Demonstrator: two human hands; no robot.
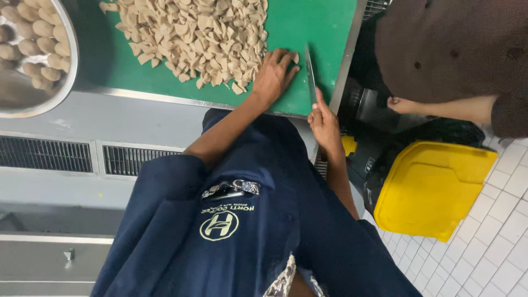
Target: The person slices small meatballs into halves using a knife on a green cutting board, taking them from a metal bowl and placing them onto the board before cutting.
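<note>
Materials: metal, plastic, cloth, tile.
Knife (311, 74) blade thin bare steel, dull sheen; cutting board (313, 25) green plastic, matt, smooth; sliced pieces (198, 36) pale beige, dry matt, slightly rough cut faces; bowl (69, 52) polished metal, glossy rim; counter edge (165, 98) brushed stainless; grey cabinet front painted metal, satin; jacket (247, 231) navy woven cloth, matt; bin lid (432, 187) yellow plastic, smooth semi-gloss; floor (495, 253) white glazed tile.
</note>
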